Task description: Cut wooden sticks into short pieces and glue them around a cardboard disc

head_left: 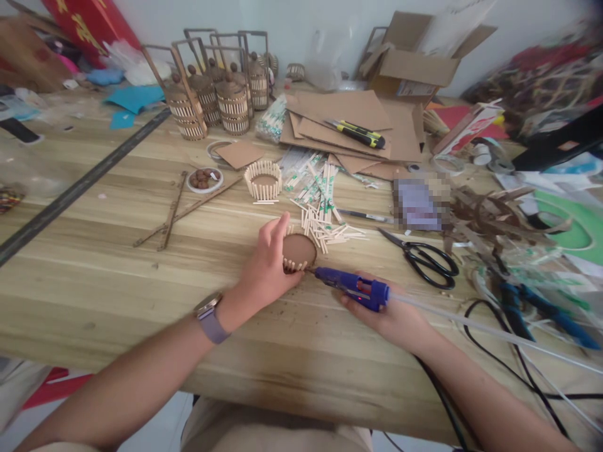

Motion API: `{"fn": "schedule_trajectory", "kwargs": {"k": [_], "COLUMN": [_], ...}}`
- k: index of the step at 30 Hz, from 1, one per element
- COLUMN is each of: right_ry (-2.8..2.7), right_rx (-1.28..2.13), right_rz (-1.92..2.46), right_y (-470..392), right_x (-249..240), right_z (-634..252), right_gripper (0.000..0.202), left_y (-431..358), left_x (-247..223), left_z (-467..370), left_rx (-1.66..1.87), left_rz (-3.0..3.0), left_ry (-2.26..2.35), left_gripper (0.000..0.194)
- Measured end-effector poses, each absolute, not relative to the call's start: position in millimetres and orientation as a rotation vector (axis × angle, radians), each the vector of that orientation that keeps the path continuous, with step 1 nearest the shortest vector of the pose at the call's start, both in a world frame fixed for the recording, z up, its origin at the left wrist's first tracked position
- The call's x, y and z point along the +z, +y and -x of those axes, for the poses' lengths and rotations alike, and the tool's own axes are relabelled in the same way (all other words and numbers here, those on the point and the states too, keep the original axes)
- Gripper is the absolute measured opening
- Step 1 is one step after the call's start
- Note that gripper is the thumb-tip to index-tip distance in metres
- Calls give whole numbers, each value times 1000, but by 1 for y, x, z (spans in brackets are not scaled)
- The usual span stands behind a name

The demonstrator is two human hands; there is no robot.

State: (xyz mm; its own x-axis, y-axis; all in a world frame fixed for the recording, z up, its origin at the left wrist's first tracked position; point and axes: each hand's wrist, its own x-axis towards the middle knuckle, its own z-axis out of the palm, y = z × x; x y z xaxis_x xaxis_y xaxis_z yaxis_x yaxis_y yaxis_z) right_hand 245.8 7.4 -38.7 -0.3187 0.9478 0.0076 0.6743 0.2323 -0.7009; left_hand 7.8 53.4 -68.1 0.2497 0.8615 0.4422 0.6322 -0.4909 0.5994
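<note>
My left hand (264,260) grips the left side of a round brown cardboard disc (300,250), which has short wooden sticks standing along part of its rim. A blue hot glue gun (346,284) is in my right hand (396,320), its nozzle at the disc's near right edge. A small red light glows on the gun, and a clear glue stick runs out of its back. Loose cut sticks (325,232) lie scattered just beyond the disc. Farther back stands a similar cup-like ring of sticks (262,182) on a cardboard base.
Black-handled scissors (431,260) lie right of the sticks. A white dish of brown beads (205,180) sits at left near crossed wooden strips (172,213). Behind stand several stick lanterns (233,107) and cardboard sheets with a yellow-black cutter (358,134). Black cable (499,314) loops at right.
</note>
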Motion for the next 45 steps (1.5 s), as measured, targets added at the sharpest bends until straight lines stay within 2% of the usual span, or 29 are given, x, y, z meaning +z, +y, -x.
{"fn": "schedule_trajectory", "kwargs": {"k": [17,45], "right_ry": [-2084,-2017], "right_rx": [779,793], "right_rz": [1523,1544], "right_y": [6,3], "right_x": [-39,-38], "right_z": [-242,-234], "right_gripper": [16,19], "left_y": [53,54], "left_x": [-66,-66], "left_z": [-9,-9], "left_rx": [1074,1090], "left_rz": [-2221,-2272], "left_ry": [1385,1388], "left_gripper": [117,119]}}
